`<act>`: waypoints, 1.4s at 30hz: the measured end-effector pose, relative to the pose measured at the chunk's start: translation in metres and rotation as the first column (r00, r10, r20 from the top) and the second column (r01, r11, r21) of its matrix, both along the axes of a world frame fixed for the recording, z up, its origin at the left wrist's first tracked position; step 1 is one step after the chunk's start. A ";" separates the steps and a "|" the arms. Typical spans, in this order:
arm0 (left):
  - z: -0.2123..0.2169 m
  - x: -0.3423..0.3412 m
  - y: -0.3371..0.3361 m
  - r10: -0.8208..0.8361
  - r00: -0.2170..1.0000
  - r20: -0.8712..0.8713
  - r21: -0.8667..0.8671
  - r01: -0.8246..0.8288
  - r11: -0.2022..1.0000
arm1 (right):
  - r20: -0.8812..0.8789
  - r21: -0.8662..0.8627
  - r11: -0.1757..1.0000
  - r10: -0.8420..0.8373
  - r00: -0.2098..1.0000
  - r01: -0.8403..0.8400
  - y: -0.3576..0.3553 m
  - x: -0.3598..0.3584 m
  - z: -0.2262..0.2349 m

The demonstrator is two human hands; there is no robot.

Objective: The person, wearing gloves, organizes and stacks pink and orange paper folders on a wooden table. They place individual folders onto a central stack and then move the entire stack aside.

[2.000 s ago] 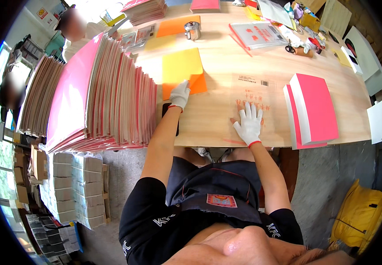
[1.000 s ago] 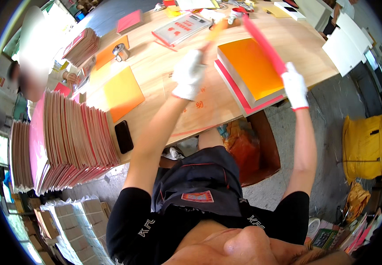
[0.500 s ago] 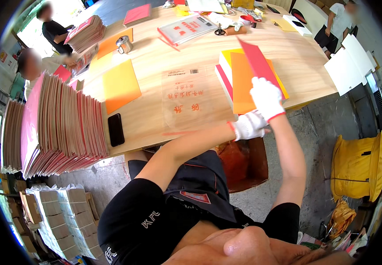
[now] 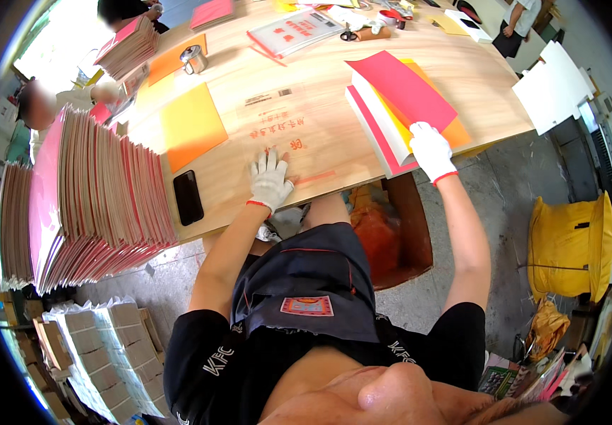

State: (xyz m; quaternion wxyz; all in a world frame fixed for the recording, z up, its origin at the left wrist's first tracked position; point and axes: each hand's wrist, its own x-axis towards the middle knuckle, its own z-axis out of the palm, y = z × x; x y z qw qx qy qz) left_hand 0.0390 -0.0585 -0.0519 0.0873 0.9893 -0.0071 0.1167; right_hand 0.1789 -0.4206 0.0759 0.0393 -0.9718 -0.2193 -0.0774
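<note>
My left hand (image 4: 270,180), in a white knit glove with a red cuff, lies with fingers spread on the near edge of a transparent plastic sleeve (image 4: 255,134) with red printing, flat on the table. My right hand (image 4: 431,150), gloved alike, has its fingers closed at the near corner of a red sheet of paper (image 4: 406,91). That sheet lies aslant over a paper stack (image 4: 379,120) with white, yellow and red layers. An orange sheet (image 4: 456,133) shows from under it on the right. The fingertips are partly hidden.
Left stand a tall stack of red-covered folders (image 4: 111,191), a black phone (image 4: 188,198) and a yellow-orange sheet (image 4: 194,124). Farther off are a metal cup (image 4: 193,59), scissors (image 4: 348,35) and a red-edged plastic bag (image 4: 295,33). Other people are at the table's left and far right.
My left hand has gone from beside my right wrist to the plastic sleeve and spread out. The red sheet, raised before, now lies over the stack, with my right hand lower at its near corner.
</note>
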 end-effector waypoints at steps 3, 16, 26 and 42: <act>0.003 -0.005 -0.011 0.001 1.000 0.004 -0.008 -0.001 1.000 | -0.049 -0.001 0.998 -0.057 0.997 0.057 0.006 -0.009 0.008; 0.024 -0.080 -0.008 -0.082 0.983 0.167 -0.331 0.134 0.934 | -0.184 0.059 0.994 -0.081 0.980 0.093 0.005 0.001 0.019; 0.002 -0.084 0.006 -0.072 0.991 0.110 -0.275 0.100 0.956 | -0.209 0.023 0.994 -0.099 0.973 0.107 0.008 0.001 0.025; -0.003 -0.073 0.009 -0.089 0.987 0.132 -0.164 0.110 0.980 | -0.114 -0.148 0.988 -0.070 0.991 0.052 0.023 -0.001 0.021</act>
